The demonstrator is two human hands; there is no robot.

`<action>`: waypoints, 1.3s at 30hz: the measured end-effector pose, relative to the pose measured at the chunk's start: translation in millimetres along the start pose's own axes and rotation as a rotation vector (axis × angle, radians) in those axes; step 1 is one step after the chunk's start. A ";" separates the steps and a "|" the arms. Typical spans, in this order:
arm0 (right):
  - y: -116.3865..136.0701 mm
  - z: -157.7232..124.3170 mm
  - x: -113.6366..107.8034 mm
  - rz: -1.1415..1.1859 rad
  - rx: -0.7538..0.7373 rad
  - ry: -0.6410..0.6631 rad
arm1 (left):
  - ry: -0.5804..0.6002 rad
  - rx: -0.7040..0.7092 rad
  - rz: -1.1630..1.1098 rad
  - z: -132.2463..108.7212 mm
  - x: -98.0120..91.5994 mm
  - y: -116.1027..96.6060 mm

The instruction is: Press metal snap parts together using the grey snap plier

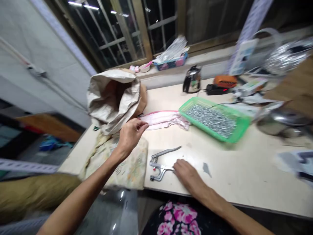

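- Nearest, the metal hand pliers lie on the pale tabletop, the C-shaped head to the left and the two handles spread apart. They look rigid and fairly weighty for their size, smooth enough to slide on the board; the long handles seem the sound place to take hold, well clear of the head.
- The right hand has its fingers curled over the end of the lower handle, clamped on it as far as can be seen; the upper handle stands free of the fingers, so the pliers are not squeezed.
- Left of the pliers, a stained cloth hangs slightly over the table edge. It looks soft and limp, with a few small metal bits on it, light and easily scattered.
- The left hand is raised in front of the sack, thumb and forefinger close together; I cannot tell whether they meet or pinch something small.
- Behind that hand, a pink-and-white fabric strip lies flat, probably light and floppy, best lifted by an edge.
- Farther right, a green basket holds many small metal pieces; its thin walls probably flex under that load, so its rim suits two hands.
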State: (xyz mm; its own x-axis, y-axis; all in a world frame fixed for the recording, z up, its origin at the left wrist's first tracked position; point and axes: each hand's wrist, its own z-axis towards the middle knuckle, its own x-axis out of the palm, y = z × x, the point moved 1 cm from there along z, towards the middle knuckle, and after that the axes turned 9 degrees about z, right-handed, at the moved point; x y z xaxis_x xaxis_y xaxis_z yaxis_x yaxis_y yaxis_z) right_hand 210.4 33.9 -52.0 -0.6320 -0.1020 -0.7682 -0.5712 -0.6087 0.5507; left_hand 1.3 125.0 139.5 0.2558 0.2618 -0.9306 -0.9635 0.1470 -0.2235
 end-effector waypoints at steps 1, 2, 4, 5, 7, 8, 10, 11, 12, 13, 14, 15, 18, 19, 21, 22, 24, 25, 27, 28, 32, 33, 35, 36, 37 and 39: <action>-0.6 -0.4 1.1 0.004 -0.025 -0.007 | 0.100 -0.065 0.108 -10.2 7.6 27.1; -1.3 -0.7 1.8 -0.001 -0.043 -0.013 | 0.211 -0.125 0.210 -22.3 14.9 53.5; -2.0 -1.4 2.1 -0.008 -0.069 -0.028 | 0.419 -0.232 0.354 -48.4 27.1 98.9; -1.8 -1.7 1.8 -0.015 -0.077 -0.034 | 0.478 -0.282 0.402 -60.7 31.3 116.3; -0.7 -2.4 0.9 -0.031 -0.091 -0.043 | 0.530 -0.341 0.449 -80.8 37.1 140.0; -0.1 -2.7 0.6 -0.040 -0.099 -0.048 | 0.532 -0.352 0.457 -88.2 38.8 147.4; 0.9 -2.7 0.4 -0.055 -0.113 -0.064 | 0.533 -0.333 0.456 -98.3 40.9 156.3; 1.1 -2.5 0.4 -0.059 -0.121 -0.075 | 0.536 -0.313 0.448 -101.4 41.8 159.0; 1.2 -2.3 0.4 -0.063 -0.126 -0.083 | 0.543 -0.278 0.440 -103.7 42.8 160.8; 1.3 -2.0 0.3 -0.065 -0.130 -0.090 | 0.555 -0.227 0.440 -105.3 44.1 162.1; 1.5 -1.6 0.0 -0.068 -0.134 -0.093 | 0.571 -0.164 0.450 -106.5 45.8 162.8; 1.7 -1.3 -0.4 -0.071 -0.137 -0.092 | 0.587 -0.097 0.468 -107.3 47.8 163.4; 2.7 -0.6 -1.5 -0.076 -0.142 -0.078 | 0.599 0.043 0.509 -108.8 54.7 164.8; 2.8 -0.6 -1.5 -0.077 -0.143 -0.074 | 0.588 0.048 0.502 -108.9 56.7 165.6; 2.3 -1.2 -0.9 -0.076 -0.142 -0.067 | 0.561 0.036 0.477 -108.8 59.3 168.2; 1.8 -1.8 -0.8 -0.076 -0.141 -0.066 | 0.552 0.034 0.474 -108.6 59.9 169.8; 1.6 -2.6 -2.5 -0.075 -0.138 -0.059 | 0.518 0.003 0.415 -107.8 59.3 172.7; 2.7 -2.2 -5.1 -0.072 -0.135 -0.051 | 0.481 -0.059 0.324 -107.4 58.2 173.7; 9.5 2.0 -14.3 -0.061 -0.118 -0.039 | 0.391 -0.294 -0.015 -107.0 55.4 173.4; 15.8 6.5 -20.3 -0.052 -0.107 -0.039 | 0.349 -0.444 -0.246 -107.5 54.5 171.1; 54.4 43.8 -35.8 0.139 -0.079 -0.068 | 0.326 -0.825 -0.996 -112.6 55.1 143.5; 64.2 56.5 -33.4 0.252 -0.080 -0.053 | 0.335 -0.853 -1.089 -114.1 55.5 133.9; 79.4 82.5 -19.9 0.467 -0.071 -0.029 | 0.350 -0.868 -1.210 -116.9 55.5 115.7; 84.1 94.5 -10.3 0.552 -0.058 -0.033 | 0.358 -0.861 -1.258 -118.2 54.9 108.3; 86.9 105.2 -0.1 0.629 -0.044 -0.039 | 0.369 -0.847 -1.301 -119.3 53.8 102.2; 88.8 121.3 18.5 0.741 -0.031 -0.056 | 0.384 -0.819 -1.357 -121.5 50.7 94.8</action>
State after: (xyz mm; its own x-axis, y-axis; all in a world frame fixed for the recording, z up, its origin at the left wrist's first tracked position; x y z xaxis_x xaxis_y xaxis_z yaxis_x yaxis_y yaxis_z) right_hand 84.4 73.4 22.3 -0.8722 -0.4545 -0.1809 0.0296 -0.4181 0.9079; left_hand -86.6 36.3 35.9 0.9903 0.1123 0.0813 0.1265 -0.4921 -0.8613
